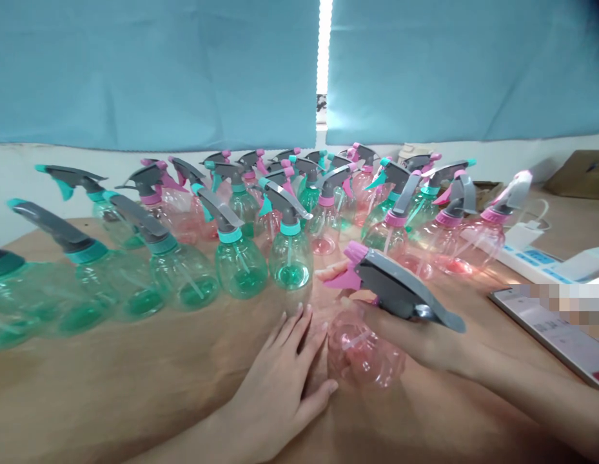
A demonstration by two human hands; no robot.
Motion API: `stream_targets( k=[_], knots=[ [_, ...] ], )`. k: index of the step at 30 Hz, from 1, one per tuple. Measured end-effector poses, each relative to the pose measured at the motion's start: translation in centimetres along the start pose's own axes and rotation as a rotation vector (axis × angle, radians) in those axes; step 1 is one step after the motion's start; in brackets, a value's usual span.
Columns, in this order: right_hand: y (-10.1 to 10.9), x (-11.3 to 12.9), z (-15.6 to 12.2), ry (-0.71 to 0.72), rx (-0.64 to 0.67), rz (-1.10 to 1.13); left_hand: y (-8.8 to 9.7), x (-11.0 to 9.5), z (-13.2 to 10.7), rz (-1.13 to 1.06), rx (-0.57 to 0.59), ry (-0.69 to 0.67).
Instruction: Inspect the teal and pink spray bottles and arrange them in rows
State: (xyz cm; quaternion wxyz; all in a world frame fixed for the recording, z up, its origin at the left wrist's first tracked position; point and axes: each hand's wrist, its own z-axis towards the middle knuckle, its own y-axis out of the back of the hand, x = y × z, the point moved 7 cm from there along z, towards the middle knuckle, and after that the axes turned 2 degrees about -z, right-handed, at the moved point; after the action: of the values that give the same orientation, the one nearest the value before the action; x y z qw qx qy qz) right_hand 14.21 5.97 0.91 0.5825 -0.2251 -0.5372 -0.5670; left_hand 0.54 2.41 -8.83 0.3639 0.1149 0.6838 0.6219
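A pink transparent spray bottle (365,353) with a grey and pink trigger head stands at the front, just right of centre. My right hand (400,330) is wrapped around its neck, under the spray head. The head hides part of that hand, but some fingertips show past the pink trigger. On the left side of the bottle, my left hand (282,377) lies on the table with its fingers stretched out and holds nothing. Its thumb and index finger are close to the bottle's body; whether they touch it I cannot tell.
Green spray bottles (244,267) line the left and middle of the wooden table (173,380). Several pink spray bottles (451,238) stand at the right, with more mixed behind. A phone (545,328) and a white power strip (521,258) lie at right. Blue curtains (154,77) hang behind.
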Motion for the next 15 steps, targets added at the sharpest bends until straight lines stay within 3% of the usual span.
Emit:
stream_targets(
  k=[10,15],
  knots=[
    [-0.4,0.6,0.6,0.021,0.052,0.019,-0.2,0.1,0.1,-0.023,0.003,0.000],
    [-0.1,1.6,0.8,0.074,0.002,-0.096,0.0,0.1,0.0,-0.044,-0.029,-0.015]
  ],
)
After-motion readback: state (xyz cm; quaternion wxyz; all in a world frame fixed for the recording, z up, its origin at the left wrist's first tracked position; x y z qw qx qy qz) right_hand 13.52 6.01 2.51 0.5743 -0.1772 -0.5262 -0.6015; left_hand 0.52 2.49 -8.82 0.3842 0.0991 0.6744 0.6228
